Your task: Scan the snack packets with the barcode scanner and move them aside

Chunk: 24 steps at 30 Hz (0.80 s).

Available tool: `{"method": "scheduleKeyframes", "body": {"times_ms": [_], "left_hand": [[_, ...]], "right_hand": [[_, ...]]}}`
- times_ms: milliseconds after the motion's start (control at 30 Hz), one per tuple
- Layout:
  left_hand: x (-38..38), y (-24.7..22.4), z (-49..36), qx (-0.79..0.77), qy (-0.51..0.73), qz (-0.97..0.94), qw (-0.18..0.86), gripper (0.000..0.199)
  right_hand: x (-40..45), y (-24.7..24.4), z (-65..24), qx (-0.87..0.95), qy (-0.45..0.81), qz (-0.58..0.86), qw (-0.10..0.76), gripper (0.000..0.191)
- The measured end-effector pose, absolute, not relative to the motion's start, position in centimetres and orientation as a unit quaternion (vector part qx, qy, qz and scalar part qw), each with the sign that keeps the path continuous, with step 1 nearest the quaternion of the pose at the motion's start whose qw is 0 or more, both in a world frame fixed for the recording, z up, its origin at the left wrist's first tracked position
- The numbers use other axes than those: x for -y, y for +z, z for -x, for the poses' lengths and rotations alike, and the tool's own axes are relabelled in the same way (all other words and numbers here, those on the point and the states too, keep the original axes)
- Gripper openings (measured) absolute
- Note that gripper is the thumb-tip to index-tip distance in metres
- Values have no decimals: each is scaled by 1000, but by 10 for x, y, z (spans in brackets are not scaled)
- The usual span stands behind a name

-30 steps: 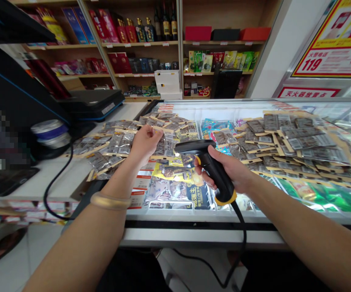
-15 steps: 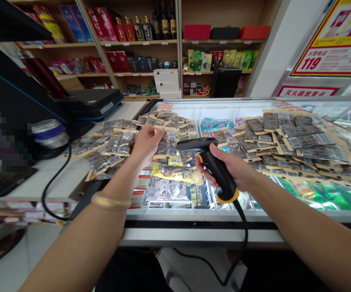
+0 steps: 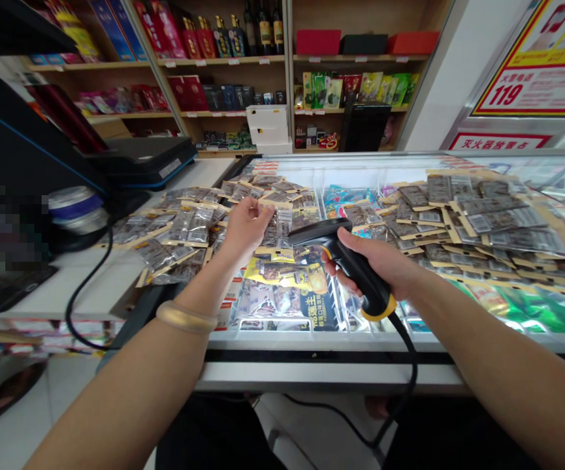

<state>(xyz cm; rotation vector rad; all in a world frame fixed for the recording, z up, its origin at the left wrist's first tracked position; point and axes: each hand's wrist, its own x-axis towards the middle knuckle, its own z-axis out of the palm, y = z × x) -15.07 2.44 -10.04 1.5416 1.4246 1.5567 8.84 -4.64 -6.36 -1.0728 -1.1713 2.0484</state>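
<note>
My right hand (image 3: 377, 261) is wrapped round the handle of a black and yellow barcode scanner (image 3: 360, 274). The scanner's head points left, towards a small snack packet (image 3: 278, 232). That packet has a clear front, dark contents and a tan edge, and my left hand (image 3: 247, 225) pinches it by its top. Many like packets lie to the left of my left hand in a loose pile (image 3: 191, 225). On the right, a larger heap of packets (image 3: 488, 215) spreads over the freezer's glass top (image 3: 380, 171).
Under the glass lie bagged frozen goods (image 3: 287, 297). A scale (image 3: 147, 160) and a round tin (image 3: 79, 212) stand on the left counter beside a dark screen. The scanner's cable (image 3: 409, 365) hangs over the front edge. Stocked shelves (image 3: 223, 62) line the back wall.
My left hand and the pinched packet have shifted slightly right. The scanner has moved a little right as well, its head still facing the packet.
</note>
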Motion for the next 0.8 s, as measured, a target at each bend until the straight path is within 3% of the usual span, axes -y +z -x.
{"method": "scheduleKeyframes", "body": {"times_ms": [567, 800], "left_hand": [[-15, -89, 145, -534, 596, -494, 340, 35], [-29, -37, 102, -502, 580, -540, 346, 40]], "right_hand": [[43, -62, -88, 416, 784, 349, 301, 44], [55, -38, -138, 383, 764, 277, 440, 49]]}}
